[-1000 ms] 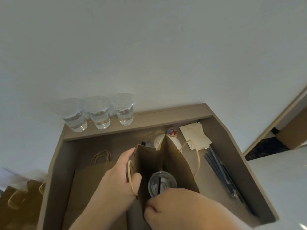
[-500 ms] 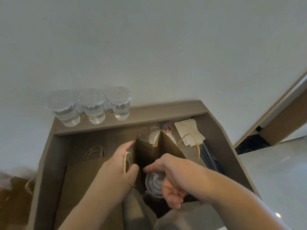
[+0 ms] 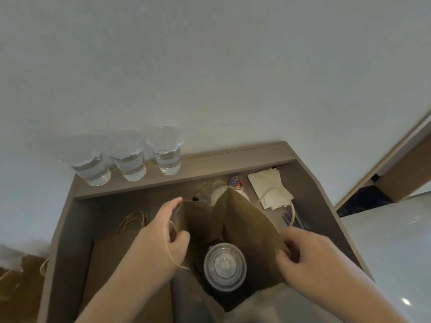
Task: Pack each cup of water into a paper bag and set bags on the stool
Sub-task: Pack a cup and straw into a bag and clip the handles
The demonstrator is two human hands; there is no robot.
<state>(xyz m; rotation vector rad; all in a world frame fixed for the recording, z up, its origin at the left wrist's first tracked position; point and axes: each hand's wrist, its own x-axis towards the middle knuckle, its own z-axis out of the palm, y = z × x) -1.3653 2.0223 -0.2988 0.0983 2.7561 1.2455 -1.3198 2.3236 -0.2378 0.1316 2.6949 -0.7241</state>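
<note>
A brown paper bag (image 3: 247, 220) stands open on the desk in front of me. A lidded clear cup of water (image 3: 225, 266) sits upright at its bottom. My left hand (image 3: 168, 231) pinches the bag's left rim, with the twine handle looped over my fingers. My right hand (image 3: 303, 252) pinches the bag's right rim. Three more lidded cups of water (image 3: 130, 157) stand in a row on the raised back ledge (image 3: 233, 159), against the wall.
A flat stack of paper bags (image 3: 109, 259) with twine handles lies left of the open bag. Napkins (image 3: 268, 190), dark straws (image 3: 293, 220) and a small colourful item (image 3: 236, 183) lie behind and to the right. More bags (image 3: 21, 276) sit lower left.
My right hand has come out of the bag, leaving the cup inside, and now grips the right rim. The bag's mouth is spread wider.
</note>
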